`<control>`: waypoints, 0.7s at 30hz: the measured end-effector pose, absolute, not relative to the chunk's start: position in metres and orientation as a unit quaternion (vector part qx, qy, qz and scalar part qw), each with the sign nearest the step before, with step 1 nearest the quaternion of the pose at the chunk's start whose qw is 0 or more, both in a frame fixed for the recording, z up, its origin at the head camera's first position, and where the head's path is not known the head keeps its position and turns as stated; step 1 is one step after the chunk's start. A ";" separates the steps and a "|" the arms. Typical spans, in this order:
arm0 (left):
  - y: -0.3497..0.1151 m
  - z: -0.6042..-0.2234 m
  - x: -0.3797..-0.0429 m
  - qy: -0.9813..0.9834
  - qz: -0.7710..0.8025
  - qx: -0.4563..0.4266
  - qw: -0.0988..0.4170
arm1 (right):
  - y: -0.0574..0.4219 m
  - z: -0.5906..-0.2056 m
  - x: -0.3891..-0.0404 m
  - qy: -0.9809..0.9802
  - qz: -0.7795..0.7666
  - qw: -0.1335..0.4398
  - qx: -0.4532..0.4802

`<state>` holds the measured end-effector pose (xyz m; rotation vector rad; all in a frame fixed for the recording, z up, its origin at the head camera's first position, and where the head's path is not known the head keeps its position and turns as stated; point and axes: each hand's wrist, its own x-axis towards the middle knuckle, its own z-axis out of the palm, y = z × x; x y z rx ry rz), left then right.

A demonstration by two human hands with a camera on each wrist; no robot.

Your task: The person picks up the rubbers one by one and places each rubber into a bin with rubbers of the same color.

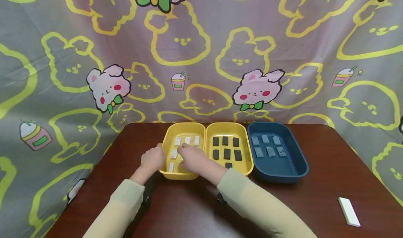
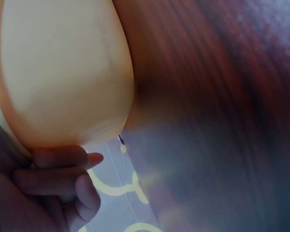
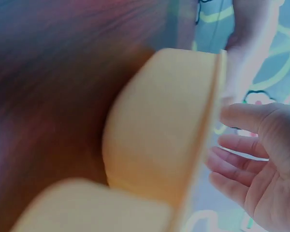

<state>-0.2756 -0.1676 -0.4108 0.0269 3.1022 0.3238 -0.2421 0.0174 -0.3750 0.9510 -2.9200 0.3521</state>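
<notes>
My left hand (image 1: pixel 153 158) grips the left rim of the left yellow tray (image 1: pixel 181 177). Curled fingers (image 2: pixel 58 176) lie against the tray's outer wall in the left wrist view. Over the inside of the same tray reaches my right hand (image 1: pixel 193 158), hiding some of the small white rectangular pieces (image 1: pixel 174 154) there. In the right wrist view its fingers (image 3: pixel 239 142) are loosely bent near the rim, with nothing seen between them. Small black rectangular pieces (image 1: pixel 226 154) lie in rows in the middle yellow tray (image 1: pixel 244 170).
A blue tray (image 1: pixel 292 177) on the right holds several grey-blue pieces (image 1: pixel 270 151). One long white block (image 1: pixel 348 211) lies at the right of the dark brown table (image 1: pixel 315 196). Behind the trays hangs a patterned curtain (image 1: pixel 201 56).
</notes>
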 end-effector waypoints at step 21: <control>-0.167 -0.413 -0.278 0.995 0.100 0.002 0.007 | 0.161 -0.338 -0.190 -0.950 0.040 0.129 0.282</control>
